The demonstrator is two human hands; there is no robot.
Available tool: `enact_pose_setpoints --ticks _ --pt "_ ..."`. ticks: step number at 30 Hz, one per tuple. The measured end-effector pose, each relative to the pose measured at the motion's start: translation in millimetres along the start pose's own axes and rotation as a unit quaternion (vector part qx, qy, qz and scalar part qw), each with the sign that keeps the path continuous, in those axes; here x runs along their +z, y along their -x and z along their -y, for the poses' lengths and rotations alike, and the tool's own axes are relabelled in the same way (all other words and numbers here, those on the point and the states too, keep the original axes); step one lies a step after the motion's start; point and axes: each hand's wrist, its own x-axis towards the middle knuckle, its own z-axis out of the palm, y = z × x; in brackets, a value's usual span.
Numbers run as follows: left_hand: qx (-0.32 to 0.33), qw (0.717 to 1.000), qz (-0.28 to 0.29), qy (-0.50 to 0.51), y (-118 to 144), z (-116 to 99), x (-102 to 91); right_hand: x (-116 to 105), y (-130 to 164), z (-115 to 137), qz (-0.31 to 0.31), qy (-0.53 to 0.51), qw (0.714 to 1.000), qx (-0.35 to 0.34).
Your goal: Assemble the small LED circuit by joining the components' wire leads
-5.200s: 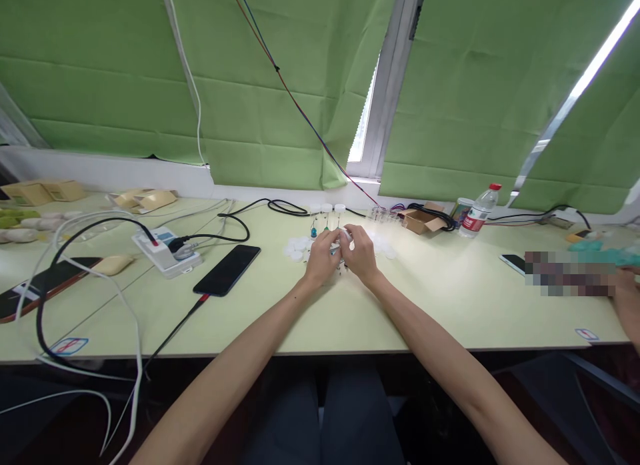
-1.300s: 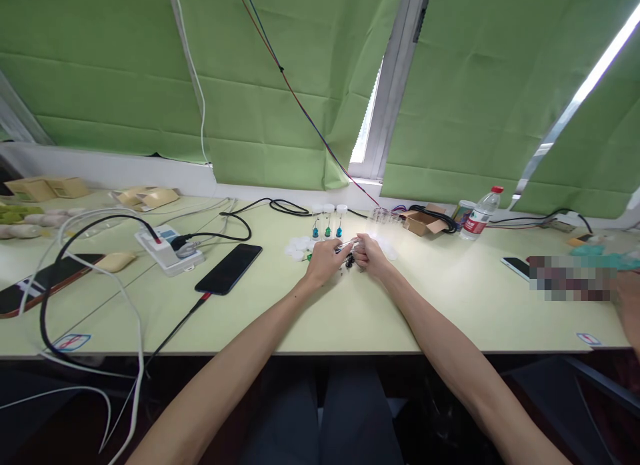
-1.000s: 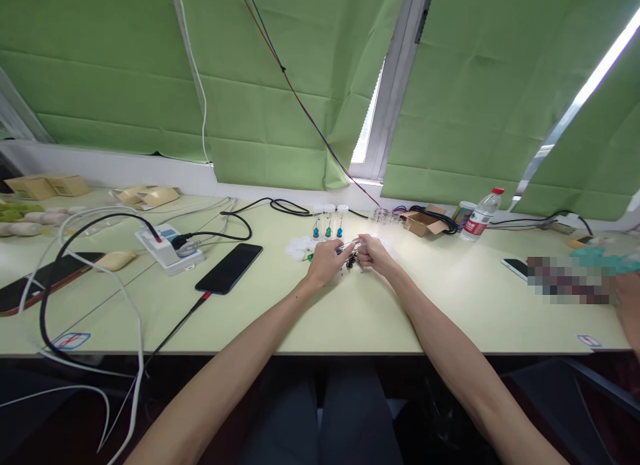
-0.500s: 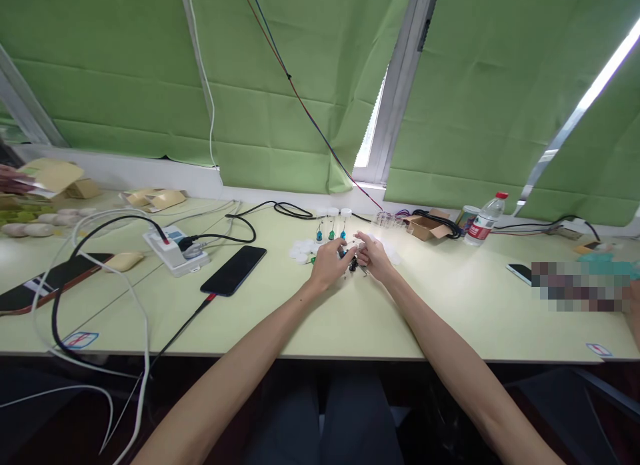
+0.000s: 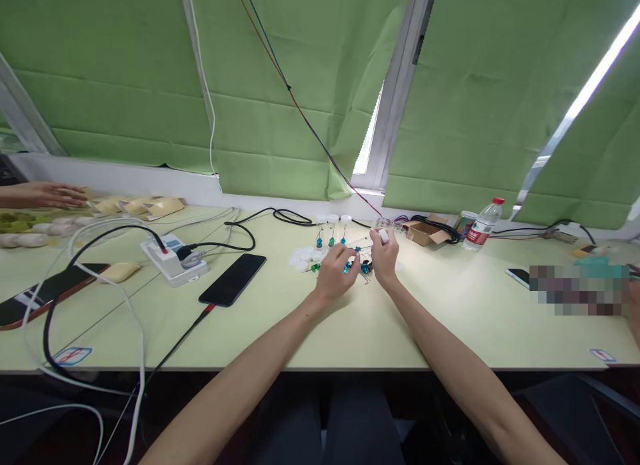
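My right hand is closed around a small white cap-like piece that shows at the top of its fingers. From it, something thin and clear seems to reach left toward a small blue piece. My left hand is beside it with fingers curled and thumb bent in; what they grip is hidden. Between and below the hands lie several shiny blue pieces and thin metal stems. Left of them are a green piece and white discs. Three clear white-capped tubes stand behind, with coloured pieces low inside.
A black phone on a cable and a white power strip are at left. Behind to the right are clear containers, a cardboard box and a water bottle. Another person's hand is at far left.
My hands, close together before, have drawn apart; the right one shifted right and now shows the white piece. The other person's hand at far left has reached further in.
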Motion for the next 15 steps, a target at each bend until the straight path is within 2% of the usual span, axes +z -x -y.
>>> enact_pose_setpoints --ticks 1,2,4,6,10,15 --pt "0.012 0.999 0.041 0.013 2.2 -1.5 1.0 1.3 -3.0 2.6 -0.05 0.052 0.995 -0.068" --pt "0.02 0.996 0.087 0.021 4.5 -2.8 2.1 3.3 -6.8 4.2 -0.065 0.1 0.986 -0.116" --pt "0.029 0.988 0.15 0.025 8.5 -4.8 4.1 8.5 -16.4 3.9 -0.049 0.176 0.967 -0.175" --pt "0.032 0.983 0.178 0.03 10.7 -6.0 4.8 13.8 -27.8 -0.4 -0.017 0.231 0.954 -0.193" --pt "0.028 0.981 0.189 0.031 10.7 -7.1 3.9 20.6 -49.7 -14.0 0.007 0.28 0.935 -0.216" --pt "0.026 0.978 0.204 0.029 9.8 -7.9 4.7 23.7 -66.3 -28.6 0.048 0.335 0.923 -0.185"
